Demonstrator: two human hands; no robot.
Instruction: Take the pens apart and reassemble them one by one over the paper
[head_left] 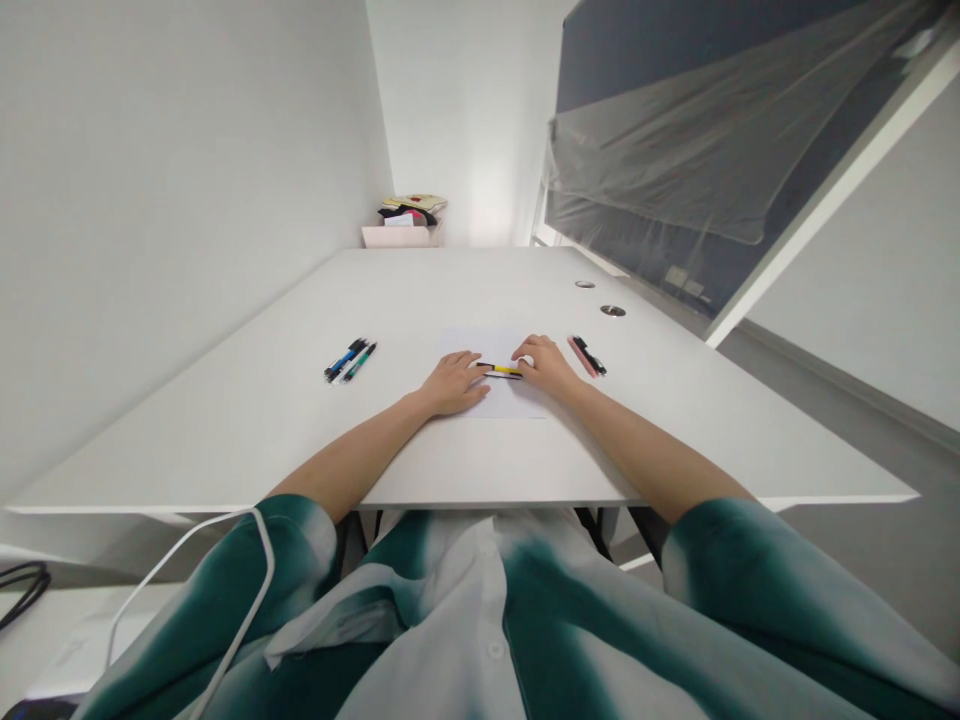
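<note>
A yellow and black pen (501,370) lies crosswise on a white paper sheet (495,345), with a thin black item (502,376) just below it. My left hand (453,384) rests palm down on the paper, its fingertips close to the pen's left end. My right hand (543,365) sits on the sheet's right side, its fingertips at the pen's right end. Whether those fingers grip the pen is hard to tell. To the right of that hand lie a pink item (582,357) and a black pen (589,355). A blue pen (345,360) and a green pen (360,362) lie further left.
The white table (225,420) runs far ahead, with two round metal grommets (613,311) near its right side. A pale box (397,236) holding assorted items stands beyond the far edge. Plastic-covered dark panel (660,170) stands at right; a white cable (187,590) hangs at lower left.
</note>
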